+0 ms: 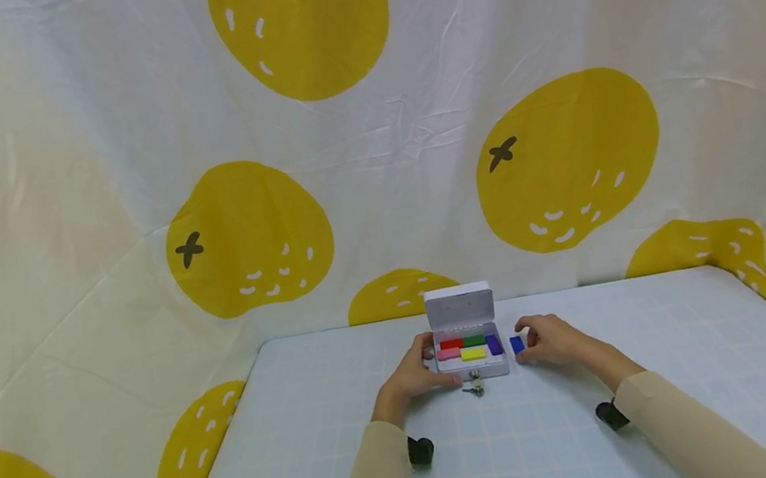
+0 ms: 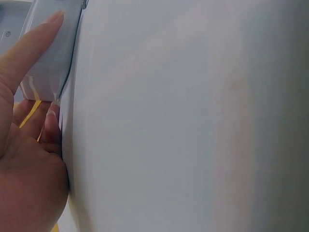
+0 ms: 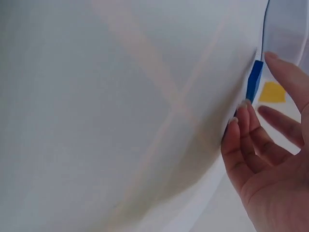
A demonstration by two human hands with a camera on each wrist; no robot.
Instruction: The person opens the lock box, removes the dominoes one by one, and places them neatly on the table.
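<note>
A small white metal cash box [image 1: 494,370] stands with its lid [image 1: 461,309] raised. Inside lie red [image 1: 450,344], green [image 1: 473,340], pink [image 1: 449,354], yellow [image 1: 473,354] and purple [image 1: 494,345] blocks. My left hand [image 1: 413,373] grips the box's left front corner, thumb along the front face, fingers at the side. To the right of the box, a blue block [image 1: 517,344] lies on the table. My right hand [image 1: 552,339] is around it, fingertips right at the block [image 3: 255,79] and thumb apart from it in the right wrist view.
Keys [image 1: 478,387] hang from the lock at the box's front. The table [image 1: 512,463] wears a pale checked cloth. Behind it hangs a white curtain [image 1: 404,185] printed with large yellow fruit. Dark wrist devices [image 1: 421,451] sit at both sleeves.
</note>
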